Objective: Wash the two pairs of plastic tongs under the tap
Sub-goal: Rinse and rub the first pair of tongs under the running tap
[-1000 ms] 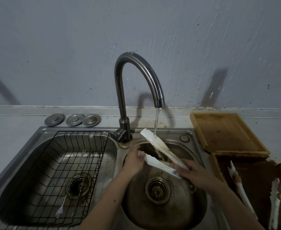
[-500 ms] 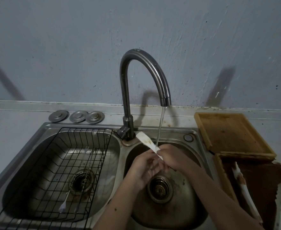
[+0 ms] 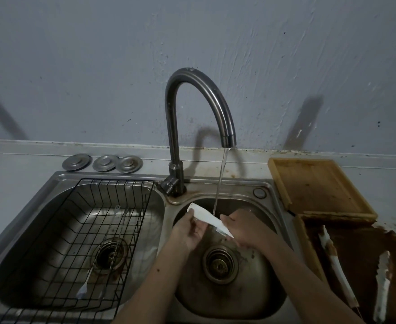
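While water runs, two hands (image 3: 218, 230) pinching one white tongs (image 3: 209, 219), second tongs (image 3: 356, 274) on tray (image 3: 305, 239)

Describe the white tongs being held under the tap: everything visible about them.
The white tongs look like smooth plastic, a flat tapering blade slanting from upper left down to lower right over the right sink basin. The left hand and right hand grip them from either side. The water stream lands on their upper face.

Grey countertop (image 3: 16, 174) carries double sink (image 3: 166, 206); three metal drain covers (image 3: 103, 163) behind its left basin, wooden tray (image 3: 318, 185) right of it.
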The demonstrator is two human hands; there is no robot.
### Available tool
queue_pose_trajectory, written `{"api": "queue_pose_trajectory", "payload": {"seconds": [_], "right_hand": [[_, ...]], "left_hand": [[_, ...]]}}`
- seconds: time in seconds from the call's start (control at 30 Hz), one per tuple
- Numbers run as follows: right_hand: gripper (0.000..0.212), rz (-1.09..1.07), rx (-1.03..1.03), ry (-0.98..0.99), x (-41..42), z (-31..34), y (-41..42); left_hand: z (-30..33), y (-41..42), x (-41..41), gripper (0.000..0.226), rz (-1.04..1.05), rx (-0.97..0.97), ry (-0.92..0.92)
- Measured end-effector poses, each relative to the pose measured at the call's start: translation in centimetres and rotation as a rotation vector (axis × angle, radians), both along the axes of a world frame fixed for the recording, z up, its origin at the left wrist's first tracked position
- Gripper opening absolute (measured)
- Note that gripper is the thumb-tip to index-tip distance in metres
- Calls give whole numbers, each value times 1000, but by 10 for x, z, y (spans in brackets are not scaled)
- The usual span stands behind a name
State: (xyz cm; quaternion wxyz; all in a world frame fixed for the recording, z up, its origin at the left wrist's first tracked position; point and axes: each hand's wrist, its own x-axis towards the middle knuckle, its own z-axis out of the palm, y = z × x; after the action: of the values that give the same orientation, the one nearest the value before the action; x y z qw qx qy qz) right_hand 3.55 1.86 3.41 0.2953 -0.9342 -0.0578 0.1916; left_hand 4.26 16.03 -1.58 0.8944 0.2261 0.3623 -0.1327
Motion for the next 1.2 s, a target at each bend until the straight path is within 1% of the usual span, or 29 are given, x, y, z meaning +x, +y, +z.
{"api": "queue_pose_trajectory", "payload": {"seconds": [0.03, 0.07, 0.13, 0.2, 0.27, 0.37, 0.4, 0.57, 0.63, 0.7, 0.73, 0.83, 0.93, 1.0, 1.03, 1.07, 1.13, 1.2], "right_hand": [[54, 4, -22, -16, -1, 1, -4], [53, 5, -34, -22, -1, 1, -7], [48, 14, -31, 3, -2, 2, -15], [43, 54, -48, 13, -4, 3, -23], [44, 88, -44, -11, -6, 5, -32], [48, 122, 16, 7, -10, 8, -47], [48, 125, 51, 16, -11, 8, -51], [47, 97, 117, -30, -12, 1, -63], [47, 86, 127, -60, -14, -2, -65], [47, 55, 111, -80, -15, -4, -68], [47, 38, 95, -88, -15, -4, -70], [48, 30, 23, -142, -15, -3, -68], [46, 34, -28, -228, -17, -1, -53], [42, 93, -59, -296, -19, -1, -42], [39, 144, -74, -320, -20, -2, -35], [35, 176, -74, -334, -20, -4, -29], [33, 154, -20, -340, -20, -8, -22], [32, 102, -7, -359, -17, -9, -23]], "left_hand": [[-1, -3, 1, 22, -23, 15, -2], [-1, -10, 0, 18, -89, 42, -15], [0, -24, -8, 9, -280, 129, -54], [1, -29, -12, 12, -372, 187, -72], [4, -20, -9, 16, -322, 196, -61], [2, 1, -2, 27, -110, 48, 15], [1, 6, -1, 26, -91, 34, 26], [9, -10, -6, 24, -340, 174, -61], [15, -13, -2, 24, -352, 263, -114], [15, -13, 6, 35, -346, 316, -175], [14, -13, 9, 38, -343, 311, -194], [15, -17, 16, 23, -383, 326, -170], [12, -23, 27, 11, -379, 397, -70], [6, -27, 35, 26, -364, 427, -31], [5, -30, 39, 28, -342, 423, -19], [4, -34, 41, 25, -307, 417, -9], [4, -43, 43, 14, -199, 447, -7], [6, -44, 42, 22, -131, 432, -57]]}}
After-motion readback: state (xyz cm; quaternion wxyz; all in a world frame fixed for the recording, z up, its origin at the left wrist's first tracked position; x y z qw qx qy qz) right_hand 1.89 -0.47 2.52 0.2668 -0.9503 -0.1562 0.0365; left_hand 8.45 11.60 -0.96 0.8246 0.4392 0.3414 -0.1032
